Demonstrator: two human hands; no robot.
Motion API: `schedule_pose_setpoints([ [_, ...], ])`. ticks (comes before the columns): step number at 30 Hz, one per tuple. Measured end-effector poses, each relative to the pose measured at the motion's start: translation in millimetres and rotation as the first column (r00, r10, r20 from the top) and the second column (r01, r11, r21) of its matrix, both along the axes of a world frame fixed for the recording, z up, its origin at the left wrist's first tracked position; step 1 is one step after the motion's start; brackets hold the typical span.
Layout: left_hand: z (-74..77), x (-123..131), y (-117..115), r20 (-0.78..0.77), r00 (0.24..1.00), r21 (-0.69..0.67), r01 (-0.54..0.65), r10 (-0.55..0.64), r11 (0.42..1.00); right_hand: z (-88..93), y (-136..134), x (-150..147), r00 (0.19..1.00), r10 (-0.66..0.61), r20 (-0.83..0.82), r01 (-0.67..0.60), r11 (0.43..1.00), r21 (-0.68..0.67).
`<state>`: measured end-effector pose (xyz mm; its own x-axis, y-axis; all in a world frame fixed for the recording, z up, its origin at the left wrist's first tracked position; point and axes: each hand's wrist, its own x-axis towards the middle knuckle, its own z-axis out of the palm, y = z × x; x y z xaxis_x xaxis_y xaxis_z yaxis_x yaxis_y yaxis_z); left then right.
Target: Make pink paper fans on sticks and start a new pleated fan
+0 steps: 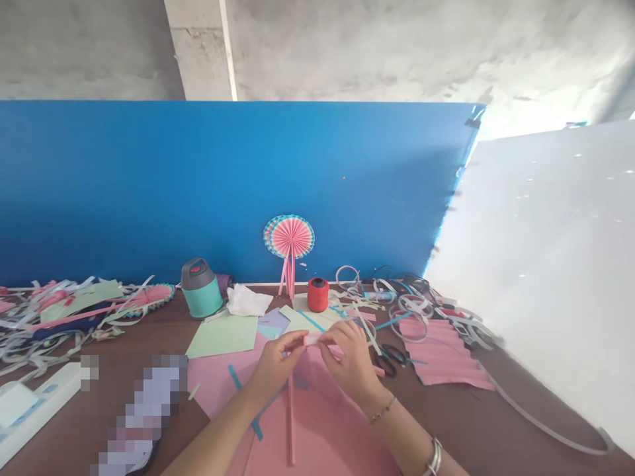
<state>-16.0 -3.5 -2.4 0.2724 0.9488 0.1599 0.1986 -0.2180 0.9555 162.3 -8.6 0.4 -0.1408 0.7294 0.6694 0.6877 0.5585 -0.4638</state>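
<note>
Left hand (276,362): pinching one end of a small pink strip (312,339). Right hand (348,354): fingertips closed on the other end. Strip: between the hands, above pink sheets (327,436). Beyond: red spool (318,296), pleated fan (289,235). Scissors (394,354): near right hand.

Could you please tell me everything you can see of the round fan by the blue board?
The round fan looks like pleated paper: pink folds radiate from its centre to a patterned rim with blue in it. Narrow pink strips hang below, reaching down to the back of the table. It is upright, facing the camera, in front of the blue board and left of the red spool. I cannot tell whether it is fixed to the board or leaning.
</note>
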Motion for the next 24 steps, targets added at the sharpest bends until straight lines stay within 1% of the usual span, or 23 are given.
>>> schedule_pose_setpoints([
  [2, 0.6, 1.0, -1.1, -0.049, 0.999, 0.035, -0.009, 0.01, 0.999, 2.3, -3.0, -1.8, 0.998, -0.018, 0.065, 0.02, 0.999, -0.025],
  [4, 1.1, 2.7, -2.0, -0.082, 0.997, 0.066, 0.002, 0.003, 0.998, 2.9, -3.4, -2.6, 0.999, 0.002, 0.04, 0.002, 0.995, -0.101],
  [6, 1.1, 4.4, -2.7, -0.102, 0.995, 0.087, 0.012, -0.004, 0.996, 1.1, -2.1, -3.3, 0.996, 0.062, -0.062, -0.073, 0.977, -0.199],
  [8, 0.6, 5.4, -3.2, -0.107, 0.994, 0.093, 0.015, -0.005, 0.996, -2.1, -0.4, -4.6, 0.976, 0.104, -0.191, -0.156, 0.945, -0.286],
  [10, -0.4, 5.6, -3.2, -0.101, 0.995, 0.096, 0.022, -0.013, 0.995, -4.8, 0.7, -6.1, 0.952, 0.097, -0.29, -0.2, 0.915, -0.35],
  [12, -1.5, 5.3, -2.9, -0.101, 0.994, 0.1, 0.043, -0.033, 0.994, -5.8, 1.1, -7.4, 0.933, 0.07, -0.352, -0.217, 0.892, -0.397],
  [17, -3.3, 5.0, -1.7, -0.112, 0.991, 0.098, 0.087, -0.076, 0.991, -4.4, 1.8, -7.9, 0.903, 0.048, -0.428, -0.261, 0.851, -0.456],
  [24, -2.7, 5.1, -2.8, -0.089, 0.991, 0.081, 0.106, -0.099, 0.991, -5.1, 4.1, -6.2, 0.893, 0.043, -0.448, -0.284, 0.826, -0.487],
])
